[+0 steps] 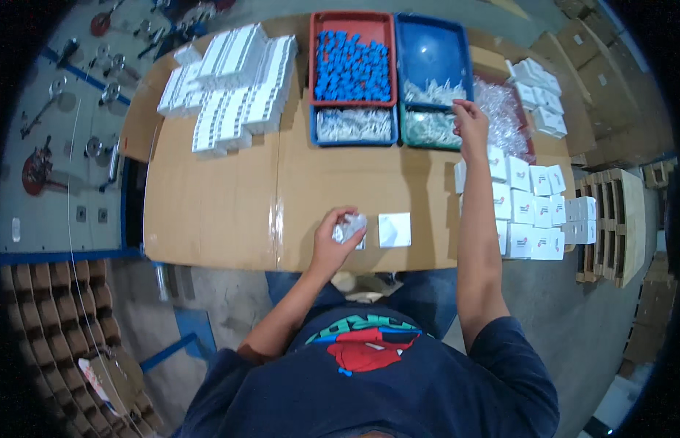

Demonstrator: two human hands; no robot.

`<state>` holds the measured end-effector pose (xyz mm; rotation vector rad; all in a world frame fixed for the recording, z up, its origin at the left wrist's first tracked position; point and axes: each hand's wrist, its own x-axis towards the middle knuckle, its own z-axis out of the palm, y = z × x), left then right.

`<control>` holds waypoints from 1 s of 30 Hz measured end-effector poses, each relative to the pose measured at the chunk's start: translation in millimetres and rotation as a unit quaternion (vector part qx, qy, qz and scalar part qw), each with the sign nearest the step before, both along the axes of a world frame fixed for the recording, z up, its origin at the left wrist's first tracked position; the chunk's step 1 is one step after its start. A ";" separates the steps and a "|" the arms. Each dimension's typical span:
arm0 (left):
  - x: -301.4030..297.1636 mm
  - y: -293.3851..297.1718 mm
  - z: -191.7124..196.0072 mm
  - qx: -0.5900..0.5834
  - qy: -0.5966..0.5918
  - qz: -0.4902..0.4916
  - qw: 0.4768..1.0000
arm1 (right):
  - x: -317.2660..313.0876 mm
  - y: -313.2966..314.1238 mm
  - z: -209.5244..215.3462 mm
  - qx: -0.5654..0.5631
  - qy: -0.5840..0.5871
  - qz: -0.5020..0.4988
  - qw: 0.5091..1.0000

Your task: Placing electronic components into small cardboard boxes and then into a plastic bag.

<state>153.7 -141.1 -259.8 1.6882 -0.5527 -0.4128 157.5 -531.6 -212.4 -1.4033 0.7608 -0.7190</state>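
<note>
Nearest the person, at the front edge of the cardboard-covered table (223, 212), the left hand (338, 235) has its fingers curled shut around a small clear plastic bag (351, 228); the bag is crumpled, glossy and whitish, and its contents cannot be made out. Just beside it to the right lies a flat white square box (395, 229), apart from the hand.

Further right, a block of closed white boxes (533, 212) stands in rows along the table's right edge.

Further out, the right hand (470, 123) is stretched to the teal bin (428, 130) of white bagged parts (fingers bent downward at the bin's rim; whether they pinch anything cannot be told). Next to it sit a blue bin (352, 125) with similar white pieces, a red bin (352, 58) full of blue parts, and a blue tray (431, 55) that is partly filled.

At the far left, stacks of white cartons (230, 84) lie on the table.
</note>
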 end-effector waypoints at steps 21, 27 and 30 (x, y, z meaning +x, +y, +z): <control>-28.9 4.8 19.4 -0.045 -0.098 -0.028 0.994 | -125.3 242.9 7.3 -0.139 0.081 0.279 0.947; -31.8 6.5 20.8 -0.077 -0.038 -0.040 0.996 | -127.6 238.9 8.7 -0.166 0.074 0.313 0.932; -29.9 4.2 11.2 -0.157 0.302 -0.086 0.936 | -124.2 242.3 25.9 -0.102 0.040 0.275 0.955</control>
